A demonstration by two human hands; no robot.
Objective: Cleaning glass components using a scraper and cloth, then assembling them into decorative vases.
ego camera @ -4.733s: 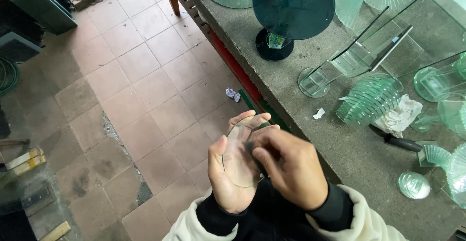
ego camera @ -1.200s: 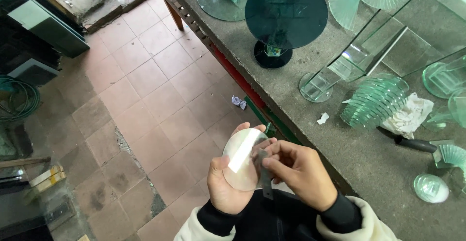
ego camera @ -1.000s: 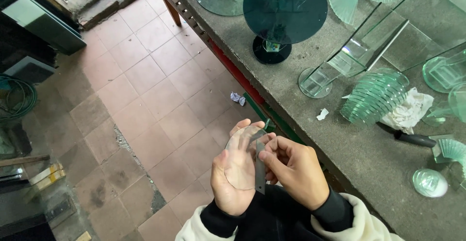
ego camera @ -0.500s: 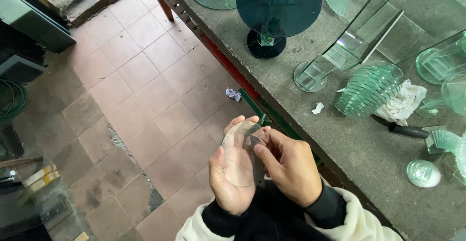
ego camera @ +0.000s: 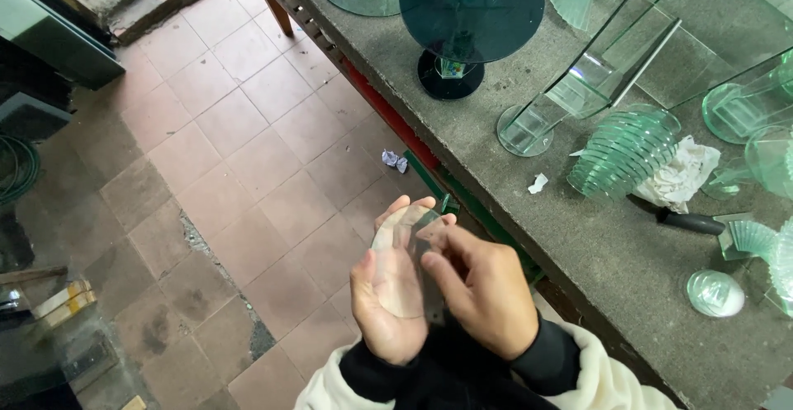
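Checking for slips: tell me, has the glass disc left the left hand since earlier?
No. The glass disc still lies in the left hand, beside the bench edge, as before.

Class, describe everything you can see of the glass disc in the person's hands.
The glass disc is clear, thin and roughly round, so the palm shows through it. It lies nearly flat against the open left hand, held over the tiled floor beside the bench. The right hand touches its right edge with its fingertips. No cracks or chips are visible.
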